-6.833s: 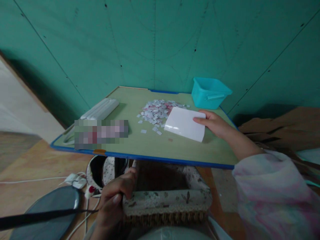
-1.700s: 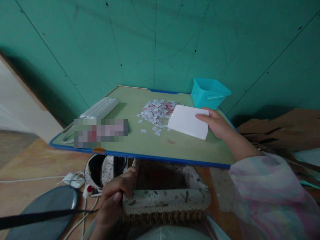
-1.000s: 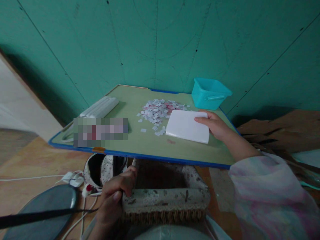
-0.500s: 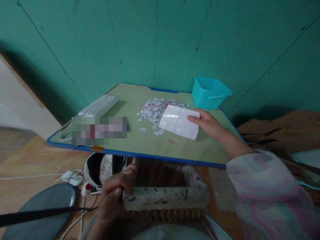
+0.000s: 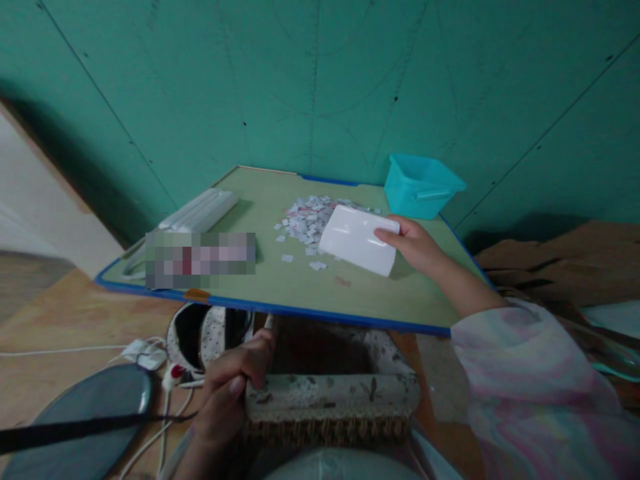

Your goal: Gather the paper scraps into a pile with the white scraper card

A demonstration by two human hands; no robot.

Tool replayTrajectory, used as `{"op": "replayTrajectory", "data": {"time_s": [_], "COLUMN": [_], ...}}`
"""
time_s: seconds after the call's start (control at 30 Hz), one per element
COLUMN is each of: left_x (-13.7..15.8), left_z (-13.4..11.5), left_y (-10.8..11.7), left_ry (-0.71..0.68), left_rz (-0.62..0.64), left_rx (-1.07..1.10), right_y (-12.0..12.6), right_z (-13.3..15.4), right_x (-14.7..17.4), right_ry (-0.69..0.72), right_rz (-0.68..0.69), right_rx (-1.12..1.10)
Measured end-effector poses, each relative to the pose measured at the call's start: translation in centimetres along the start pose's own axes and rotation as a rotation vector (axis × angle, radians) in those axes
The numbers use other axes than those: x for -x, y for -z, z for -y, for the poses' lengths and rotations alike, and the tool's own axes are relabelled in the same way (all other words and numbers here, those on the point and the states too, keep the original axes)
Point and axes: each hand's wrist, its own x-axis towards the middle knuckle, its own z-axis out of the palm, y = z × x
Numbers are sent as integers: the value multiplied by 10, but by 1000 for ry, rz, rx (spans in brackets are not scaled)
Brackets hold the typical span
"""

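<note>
A white card (image 5: 357, 239) is lying tilted on the green board (image 5: 300, 287) just right of the frame's centre, its left edge touching a heap of small paper scraps (image 5: 310, 220). The right hand (image 5: 415, 245) is gripping the card's right edge, thumb on top and the other fingers curled beneath, while its pale sleeve (image 5: 530, 387) is filling the lower right corner. A few loose scraps are sitting just below the card's left corner. Behind the hand, at the board's far right corner, a turquoise tub (image 5: 420, 185) is standing against the green wall (image 5: 320, 87). A long white packet (image 5: 200, 210) is lying toward the board's upper left. At the bottom centre, the left hand (image 5: 235, 383) is closing its fingers tightly around the corner of a patterned box (image 5: 335, 393) below the board. White cables (image 5: 150, 353) are trailing across the floor at lower left.
</note>
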Motion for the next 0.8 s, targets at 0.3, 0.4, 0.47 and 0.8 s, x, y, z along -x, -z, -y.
{"op": "replayTrajectory", "data": {"time_s": [0.3,0.4,0.47,0.8], "left_x": [6,6,6,6], "left_z": [0,2,3,-1], "left_y": [1,1,0,3], "left_ry": [-5,-13,-17,-14], "left_rz": [-1,-5,-8,-2], "left_rx": [2,10,7,-23], "right_y": [0,-4,-2,11], "right_z": [-1,-3,-3,-1], "right_x": [5,3,3,9], "right_ry": [-59,-22,-8,-208], "right_rz": [60,52,8,188], "right_rx": [-62,-33,-41,-133]}}
